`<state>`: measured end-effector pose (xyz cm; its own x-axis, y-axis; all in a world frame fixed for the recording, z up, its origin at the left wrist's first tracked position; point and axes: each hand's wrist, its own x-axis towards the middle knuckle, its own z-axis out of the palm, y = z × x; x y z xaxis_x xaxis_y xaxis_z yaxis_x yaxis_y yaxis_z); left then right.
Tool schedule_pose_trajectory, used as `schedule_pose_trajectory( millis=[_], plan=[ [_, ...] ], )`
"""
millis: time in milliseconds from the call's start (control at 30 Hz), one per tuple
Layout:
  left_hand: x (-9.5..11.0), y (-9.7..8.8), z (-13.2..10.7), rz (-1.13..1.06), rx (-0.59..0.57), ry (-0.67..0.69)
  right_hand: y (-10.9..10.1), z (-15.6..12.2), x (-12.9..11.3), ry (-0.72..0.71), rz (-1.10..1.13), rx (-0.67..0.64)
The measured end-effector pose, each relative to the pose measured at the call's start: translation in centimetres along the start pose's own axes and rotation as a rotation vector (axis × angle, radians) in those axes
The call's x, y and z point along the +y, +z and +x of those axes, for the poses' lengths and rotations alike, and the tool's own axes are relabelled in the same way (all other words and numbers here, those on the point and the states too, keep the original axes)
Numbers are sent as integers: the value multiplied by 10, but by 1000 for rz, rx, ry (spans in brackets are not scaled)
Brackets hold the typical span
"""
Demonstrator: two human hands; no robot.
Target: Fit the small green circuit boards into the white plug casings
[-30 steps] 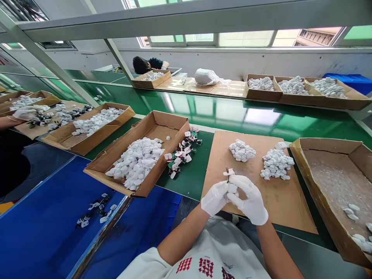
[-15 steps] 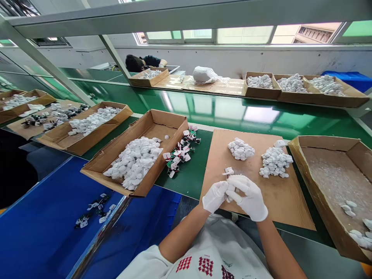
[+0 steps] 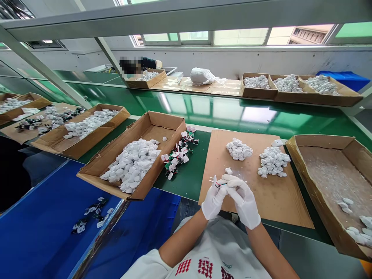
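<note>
My gloved left hand (image 3: pixel 214 200) pinches a small white part with thin wires (image 3: pixel 215 181), its prongs pointing left past the fingertips. My gloved right hand (image 3: pixel 243 201) meets it, fingers closed at the wires; the exact grip is hidden by the fingers. Just beyond the fingertips a single white piece (image 3: pixel 228 171) rests on the cardboard sheet (image 3: pixel 276 205). Farther up the sheet sit two heaps of white pieces, a smaller left heap (image 3: pixel 239 149) and a larger right heap (image 3: pixel 273 161).
Left of the sheet, small circuit boards with white tabs (image 3: pixel 177 155) lie beside a cardboard box (image 3: pixel 116 195) of white pieces. To the right stands another box (image 3: pixel 316 193) holding a few pieces. Behind runs a green belt (image 3: pixel 209 110). A co-worker (image 3: pixel 148 63) is at the far side.
The wired part now shows at my left fingertips, prongs turned leftward. Both hands have shifted slightly left and down, and a white piece shows on the sheet just beyond them.
</note>
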<state>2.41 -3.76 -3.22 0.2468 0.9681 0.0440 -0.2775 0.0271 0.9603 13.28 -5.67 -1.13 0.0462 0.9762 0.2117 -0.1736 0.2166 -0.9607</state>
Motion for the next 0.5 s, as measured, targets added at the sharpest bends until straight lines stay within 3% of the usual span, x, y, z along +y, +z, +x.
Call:
schedule_pose_trajectory(
  millis=[233,367,500],
  plan=[
    [4,-3,0,261,-87,430,15,-9,-2,109,214,105],
    [3,-5,-4,195,-32,330,14,-10,-3,50,157,107],
    [2,-6,-8,115,77,218,8,-12,-1,-169,-202,135]
  ],
)
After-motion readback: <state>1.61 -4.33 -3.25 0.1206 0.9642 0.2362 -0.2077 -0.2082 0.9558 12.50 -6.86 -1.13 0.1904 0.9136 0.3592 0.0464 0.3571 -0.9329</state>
